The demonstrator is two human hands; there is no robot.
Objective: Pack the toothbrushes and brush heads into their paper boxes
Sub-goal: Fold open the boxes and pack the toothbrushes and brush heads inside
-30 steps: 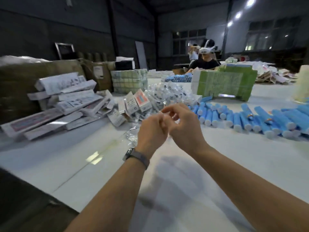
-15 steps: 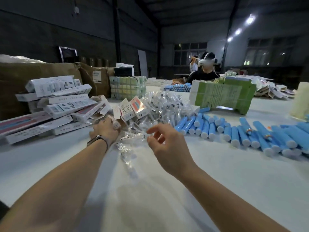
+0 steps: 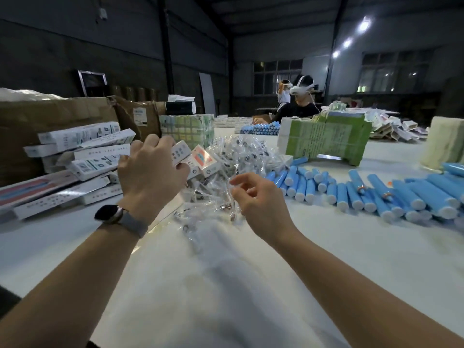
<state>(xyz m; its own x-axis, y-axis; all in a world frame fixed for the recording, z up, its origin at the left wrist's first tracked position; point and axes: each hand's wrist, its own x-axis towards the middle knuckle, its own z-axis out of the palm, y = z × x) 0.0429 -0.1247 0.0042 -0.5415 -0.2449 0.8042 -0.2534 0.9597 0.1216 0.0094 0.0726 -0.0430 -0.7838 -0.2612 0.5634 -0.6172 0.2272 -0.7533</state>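
Two hands work beside the heap of bagged brush heads (image 3: pixel 233 156): left hand (image 3: pixel 148 169) grips a small paper box (image 3: pixel 179 153); right hand (image 3: pixel 256 197), fingers curled, seemingly holds nothing.

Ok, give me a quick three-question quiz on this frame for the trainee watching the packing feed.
1. True or false: the left hand grips a small white paper box.
2. Which side of the heap of clear plastic-wrapped brush heads do the blue cylindrical toothbrush handles lie on? A. left B. right C. underneath it
3. Fill in: the right hand hangs over the white table holding ____.

Key: 1 true; 2 B; 3 nothing, its fingers loosely curled.
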